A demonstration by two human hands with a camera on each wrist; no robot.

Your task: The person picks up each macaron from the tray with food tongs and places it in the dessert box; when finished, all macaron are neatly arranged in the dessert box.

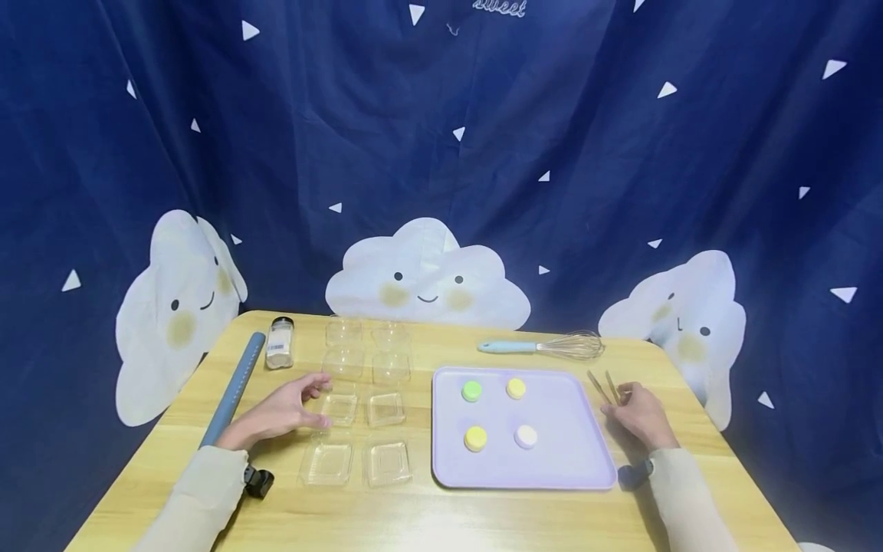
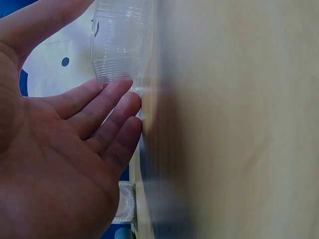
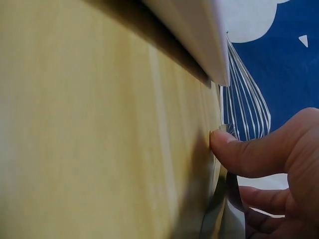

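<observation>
My left hand (image 1: 286, 406) is at a clear plastic box (image 1: 340, 410), its thumb and fingers spread apart at the box's left side. In the left wrist view the fingertips are at the ribbed wall of a clear box (image 2: 119, 45); whether they touch it I cannot tell. To the right of the lilac tray (image 1: 566, 469), my right hand (image 1: 641, 414) holds metal tongs (image 3: 219, 199) between thumb and fingers. Their two arms point away from me. On the tray sit a green round piece (image 1: 471, 391), two yellow ones (image 1: 516, 389) and a whitish one (image 1: 526, 437).
More clear boxes or lids (image 1: 388, 462) stand in two columns left of the tray. A whisk (image 1: 545, 346) lies behind it. At the left are a black-capped jar (image 1: 280, 343) and a long blue-grey bar (image 1: 234, 387). A blue curtain (image 1: 441, 115) hangs behind the table.
</observation>
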